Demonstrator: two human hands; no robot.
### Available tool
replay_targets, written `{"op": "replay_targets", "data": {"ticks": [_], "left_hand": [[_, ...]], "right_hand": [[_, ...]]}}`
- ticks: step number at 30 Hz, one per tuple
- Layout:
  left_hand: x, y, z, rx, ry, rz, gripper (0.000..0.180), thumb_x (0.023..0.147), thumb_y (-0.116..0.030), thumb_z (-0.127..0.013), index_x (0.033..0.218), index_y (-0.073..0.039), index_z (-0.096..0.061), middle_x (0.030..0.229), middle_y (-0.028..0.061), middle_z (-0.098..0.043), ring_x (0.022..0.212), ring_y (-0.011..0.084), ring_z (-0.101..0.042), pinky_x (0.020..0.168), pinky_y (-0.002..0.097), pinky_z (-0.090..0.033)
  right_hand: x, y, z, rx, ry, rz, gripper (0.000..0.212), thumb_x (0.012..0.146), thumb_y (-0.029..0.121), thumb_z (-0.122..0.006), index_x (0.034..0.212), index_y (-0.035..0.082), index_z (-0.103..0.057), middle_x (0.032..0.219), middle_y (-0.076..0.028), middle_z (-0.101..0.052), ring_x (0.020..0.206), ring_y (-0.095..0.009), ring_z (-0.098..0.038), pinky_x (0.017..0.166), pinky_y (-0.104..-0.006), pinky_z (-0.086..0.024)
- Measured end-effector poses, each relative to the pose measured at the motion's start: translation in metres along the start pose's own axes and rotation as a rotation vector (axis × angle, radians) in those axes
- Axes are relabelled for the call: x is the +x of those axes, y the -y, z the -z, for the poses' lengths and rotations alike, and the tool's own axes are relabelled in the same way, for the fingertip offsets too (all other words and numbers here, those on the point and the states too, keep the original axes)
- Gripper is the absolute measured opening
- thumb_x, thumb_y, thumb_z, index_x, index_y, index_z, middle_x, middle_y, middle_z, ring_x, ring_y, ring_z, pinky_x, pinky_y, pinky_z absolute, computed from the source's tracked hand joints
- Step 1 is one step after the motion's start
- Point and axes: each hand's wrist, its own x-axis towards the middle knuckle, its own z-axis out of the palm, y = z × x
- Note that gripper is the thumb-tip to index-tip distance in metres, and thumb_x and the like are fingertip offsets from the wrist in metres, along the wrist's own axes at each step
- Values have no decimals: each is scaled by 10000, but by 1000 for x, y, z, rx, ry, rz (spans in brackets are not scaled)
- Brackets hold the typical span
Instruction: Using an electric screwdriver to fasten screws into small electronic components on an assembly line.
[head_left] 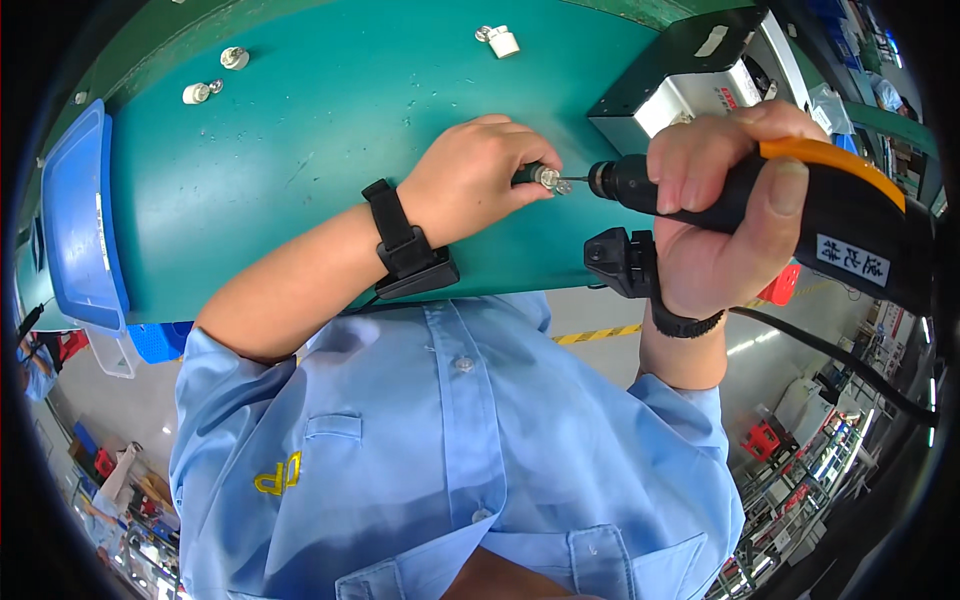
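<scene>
My left hand (468, 175) is closed over the middle of the green table, pinching a small fitting with a shiny metal end (549, 178) between thumb and fingers. Most of its dark body is hidden by the fingers. From the right, my right hand (712, 200) wraps round a black electric screwdriver (632, 184) with an orange strip along its grip. The tool lies nearly level, and its thin bit points left at the metal end. Whether the tip touches it or stops just short, I cannot tell.
White fittings with metal pieces lie towards the far edge: one (503, 41) right of centre, two (234, 58) at the left. A blue tray (78, 220) borders the table's left end. A black-and-white box-shaped device (690, 65) stands back right. A black cable (840, 350) hangs at right.
</scene>
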Motion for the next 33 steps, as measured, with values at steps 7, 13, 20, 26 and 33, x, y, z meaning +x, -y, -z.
{"op": "replay_targets", "data": {"ticks": [7, 13, 20, 26, 33], "left_hand": [[3, -4, 5, 16, -15, -26, 237, 705, -84, -748, 928, -89, -668, 818, 66, -637, 760, 255, -588, 704, 360, -487], [2, -4, 7, 23, 4, -83, 223, 737, -63, -704, 953, -86, -652, 861, 95, -645, 828, 290, -605, 731, 385, -494], [102, 21, 95, 277, -260, 140, 240, 763, -58, -648, 1002, -56, -639, 934, 159, -659, 894, 356, -605, 811, 435, -488], [199, 112, 127, 1016, -711, -235, 263, 818, -156, -677, 1058, -55, -650, 957, 90, -692, 733, 279, -648, 734, 370, -538], [207, 50, 108, 170, -256, 79, 164, 756, -144, -711, 853, -19, -666, 760, 149, -665, 699, 251, -648, 654, 354, -509]], "right_hand": [[-1, 7, -12, -124, 82, -36, 379, 930, 396, -539, 1044, 47, -442, 570, -17, -425, 456, -128, -416, 467, -285, -363], [0, 7, -9, 69, -2, 10, 476, 898, 478, -586, 1056, 50, -452, 598, -5, -448, 484, -113, -435, 463, -261, -337], [-7, 57, 58, 290, -274, 463, 460, 941, 465, -531, 1160, 63, -486, 624, 12, -477, 518, -87, -477, 482, -228, -333], [-17, 50, 69, 165, -304, 409, 467, 943, 471, -522, 1175, 67, -489, 625, 12, -470, 502, -84, -450, 490, -225, -326], [-20, 62, 83, 105, -349, 418, 478, 942, 488, -512, 1188, 78, -499, 624, 15, -470, 501, -81, -446, 485, -235, -324]]}}
